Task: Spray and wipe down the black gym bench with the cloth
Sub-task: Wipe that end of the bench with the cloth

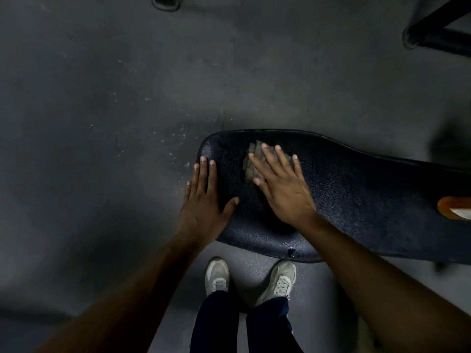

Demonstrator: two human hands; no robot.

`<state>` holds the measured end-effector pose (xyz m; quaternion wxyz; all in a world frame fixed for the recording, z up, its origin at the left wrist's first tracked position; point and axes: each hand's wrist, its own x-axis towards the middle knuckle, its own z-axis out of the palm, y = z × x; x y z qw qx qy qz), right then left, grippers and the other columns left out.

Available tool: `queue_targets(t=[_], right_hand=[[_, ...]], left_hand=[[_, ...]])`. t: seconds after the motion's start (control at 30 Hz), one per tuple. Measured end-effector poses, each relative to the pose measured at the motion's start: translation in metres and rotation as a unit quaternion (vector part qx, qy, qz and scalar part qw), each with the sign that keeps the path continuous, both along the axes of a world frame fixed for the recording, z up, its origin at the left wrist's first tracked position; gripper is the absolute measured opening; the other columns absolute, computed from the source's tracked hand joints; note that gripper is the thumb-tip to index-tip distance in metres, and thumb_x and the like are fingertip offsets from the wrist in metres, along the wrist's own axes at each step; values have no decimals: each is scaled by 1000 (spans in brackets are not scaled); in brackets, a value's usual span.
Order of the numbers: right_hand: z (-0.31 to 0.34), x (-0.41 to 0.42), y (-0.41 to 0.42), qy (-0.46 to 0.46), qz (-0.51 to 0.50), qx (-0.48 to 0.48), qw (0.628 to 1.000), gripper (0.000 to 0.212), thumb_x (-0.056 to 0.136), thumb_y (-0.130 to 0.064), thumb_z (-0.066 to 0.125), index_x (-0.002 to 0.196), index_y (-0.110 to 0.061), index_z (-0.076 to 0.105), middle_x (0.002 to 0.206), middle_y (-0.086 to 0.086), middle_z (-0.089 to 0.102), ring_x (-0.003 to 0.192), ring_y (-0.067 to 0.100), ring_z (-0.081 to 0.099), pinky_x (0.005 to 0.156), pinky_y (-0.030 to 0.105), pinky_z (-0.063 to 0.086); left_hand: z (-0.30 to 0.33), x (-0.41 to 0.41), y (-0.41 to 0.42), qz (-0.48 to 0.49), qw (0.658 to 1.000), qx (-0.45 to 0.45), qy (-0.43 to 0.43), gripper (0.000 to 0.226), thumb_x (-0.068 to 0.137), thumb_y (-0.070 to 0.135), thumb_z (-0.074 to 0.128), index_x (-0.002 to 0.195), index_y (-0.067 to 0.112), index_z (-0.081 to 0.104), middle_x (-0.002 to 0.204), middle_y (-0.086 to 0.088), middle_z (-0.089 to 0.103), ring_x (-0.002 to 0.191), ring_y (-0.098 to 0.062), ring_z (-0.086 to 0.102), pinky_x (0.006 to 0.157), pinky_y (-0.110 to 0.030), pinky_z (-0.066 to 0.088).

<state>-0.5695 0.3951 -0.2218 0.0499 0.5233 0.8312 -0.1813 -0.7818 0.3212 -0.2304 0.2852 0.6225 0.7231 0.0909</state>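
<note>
The black gym bench (356, 194) runs from the centre of the head view off to the right, its textured pad speckled with wet droplets. A small grey folded cloth (251, 163) lies on the pad near its left end. My right hand (280, 184) presses flat on the cloth with fingers spread, covering most of it. My left hand (206, 197) rests flat on the bench's left edge, fingers apart, holding nothing. At the right frame edge an orange object with a white label (455, 207) lies on the bench; it may be the spray bottle.
Dark grey floor (102, 123) surrounds the bench, with pale specks left of the pad. My two light sneakers (216, 275) stand just below the bench's near edge. A black metal frame (433, 31) stands at the top right, and a dark foot (165, 2) at the top.
</note>
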Motion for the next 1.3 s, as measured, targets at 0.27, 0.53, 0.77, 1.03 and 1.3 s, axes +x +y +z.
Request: queue_targets(t=[0.27, 0.53, 0.77, 1.03, 1.3], right_hand=[[4, -13, 22, 25, -176, -17, 984, 56, 113, -48, 24, 168, -37, 16, 179, -4, 2, 165, 25, -5, 130, 56, -6], [10, -103, 38, -2, 22, -24, 999, 57, 114, -46, 23, 168, -34, 12, 178, -2, 1, 164, 30, -6, 129, 62, -3], [-1, -56, -27, -1, 67, 24, 997, 61, 112, -45, 33, 168, -36, 11, 178, -3, 4, 165, 27, 0, 131, 59, 5], [-5, 24, -87, -21, -264, 9, 964, 56, 112, -50, 20, 167, -42, 9, 178, -7, -2, 165, 23, -6, 131, 55, -5], [-4, 14, -129, -5, -230, 11, 973, 58, 114, -47, 26, 168, -39, 8, 178, -5, -8, 164, 26, -11, 129, 57, -8]], left_hand=[[5, -6, -12, 12, 1000, -19, -22, 95, 93, 61, 43, 160, 17, -8, 168, 3, -16, 154, -16, -13, 125, -42, 4], [8, -11, -36, 34, 998, -43, -31, 96, 94, 64, 42, 159, 16, -9, 167, 2, -17, 154, -15, -13, 123, -39, -2], [15, -14, -25, 4, 999, -31, -30, 93, 95, 65, 39, 159, 19, -11, 167, 4, -19, 154, -15, -14, 122, -38, -5], [24, 17, -4, -79, 997, -9, -26, 96, 93, 63, 40, 159, 18, -13, 167, 2, -19, 153, -14, -17, 122, -38, -7], [18, 59, -14, -94, 994, -30, 49, 87, 100, 48, 41, 158, 10, -11, 167, -6, -19, 154, -20, -16, 125, -46, -2]])
